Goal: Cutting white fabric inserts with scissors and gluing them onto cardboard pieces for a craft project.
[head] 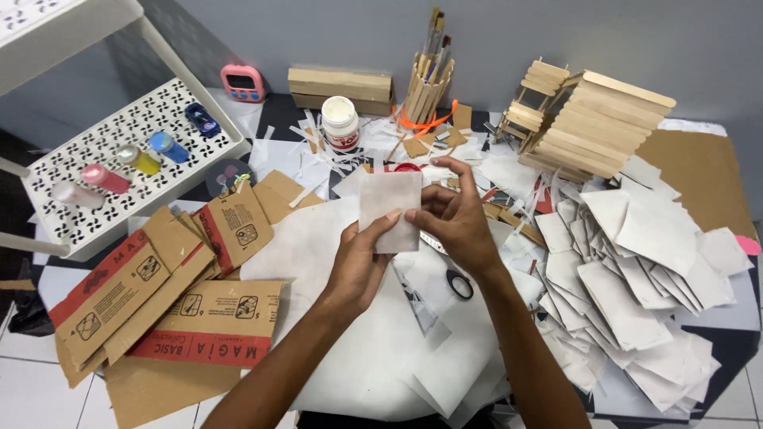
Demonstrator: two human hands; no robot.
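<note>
I hold a small white square of paper (389, 202) up over the middle of the table, between both hands. My left hand (358, 262) grips its lower left edge with thumb on the front. My right hand (457, 218) pinches its right edge, fingers curled over the top corner. Beneath the hands lies a large white sheet (318, 246), and black-handled scissors (458, 284) rest on it just right of my right wrist.
A heap of cut white squares (636, 286) fills the right side. Flattened cardboard pieces (183, 294) lie at left. A white perforated rack (119, 167) holds small paint bottles. At the back stand a glue jar (340, 123), a brush holder (429, 79) and a wooden stick model (588, 119).
</note>
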